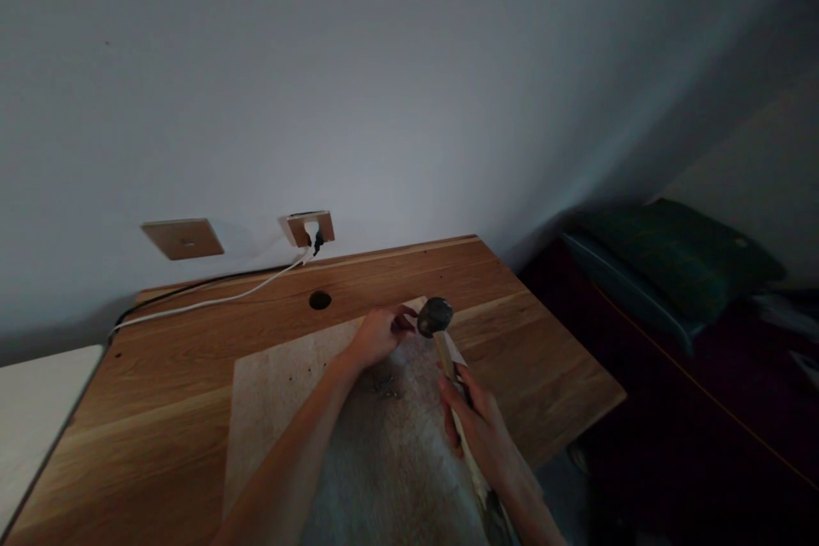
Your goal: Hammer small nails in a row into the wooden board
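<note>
My right hand [477,422] is wrapped round the pale wooden handle of a hammer [436,317]. Its dark, rounded head is raised at the far right corner of a light wooden board [269,384]. Just left of the hammer head, my left hand [380,337] is closed, fingertips pinched together close to that corner. Whatever sits between those fingertips is too small and dark to make out. A small loose pile of nails [386,388] lies on the board below my left hand. Several dark dots form a row on the board's left part.
The board rests on a brown wooden table [543,358] against the wall. A white and a black cable run along the table's back to a wall socket [311,229]. Near them is a round cable hole [320,299]. A dark green cushion [678,264] lies at the right.
</note>
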`<action>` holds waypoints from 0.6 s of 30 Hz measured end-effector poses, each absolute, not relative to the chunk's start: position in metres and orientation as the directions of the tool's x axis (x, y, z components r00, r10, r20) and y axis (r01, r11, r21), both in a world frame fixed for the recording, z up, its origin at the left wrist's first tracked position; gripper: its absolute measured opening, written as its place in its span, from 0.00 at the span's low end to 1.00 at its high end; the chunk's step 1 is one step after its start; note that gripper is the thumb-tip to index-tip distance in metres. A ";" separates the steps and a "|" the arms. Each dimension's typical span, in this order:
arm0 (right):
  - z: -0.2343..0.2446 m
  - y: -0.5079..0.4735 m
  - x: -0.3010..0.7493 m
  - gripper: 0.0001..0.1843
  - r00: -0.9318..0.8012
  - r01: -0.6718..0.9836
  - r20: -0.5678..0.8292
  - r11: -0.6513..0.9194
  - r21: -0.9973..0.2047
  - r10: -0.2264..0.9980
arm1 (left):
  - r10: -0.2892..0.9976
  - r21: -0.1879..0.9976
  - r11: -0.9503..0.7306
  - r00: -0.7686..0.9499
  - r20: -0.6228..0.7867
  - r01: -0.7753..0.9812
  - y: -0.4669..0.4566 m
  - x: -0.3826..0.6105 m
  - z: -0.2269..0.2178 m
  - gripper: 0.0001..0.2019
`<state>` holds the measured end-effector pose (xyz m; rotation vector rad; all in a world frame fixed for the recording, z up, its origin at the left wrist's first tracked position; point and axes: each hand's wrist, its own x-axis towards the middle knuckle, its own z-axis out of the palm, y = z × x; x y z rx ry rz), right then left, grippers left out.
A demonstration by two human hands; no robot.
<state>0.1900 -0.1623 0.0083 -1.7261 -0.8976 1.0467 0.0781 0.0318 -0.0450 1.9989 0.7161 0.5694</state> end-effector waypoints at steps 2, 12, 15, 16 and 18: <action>0.009 -0.162 0.189 0.24 0.375 0.147 -0.273 -0.348 -0.926 0.886 | 0.664 0.880 -0.410 0.740 0.108 0.239 0.032 0.078 -0.046 0.18; 0.010 -0.155 0.185 0.22 0.358 0.200 -0.255 -0.341 -0.919 0.898 | 0.689 0.785 -0.516 0.711 0.143 0.342 0.031 0.076 -0.046 0.20; 0.007 -0.154 0.186 0.22 0.342 0.180 -0.278 -0.354 -0.918 0.897 | 0.682 0.753 -0.563 0.706 0.191 0.341 0.031 0.077 -0.048 0.24; 0.006 -0.155 0.187 0.22 0.357 0.172 -0.278 -0.355 -0.919 0.892 | 0.680 0.754 -0.562 0.708 0.188 0.340 0.031 0.078 -0.049 0.24; 0.004 -0.158 0.187 0.21 0.412 0.155 -0.268 -0.357 -0.921 0.871 | 0.682 0.766 -0.543 0.714 0.162 0.345 0.031 0.078 -0.050 0.23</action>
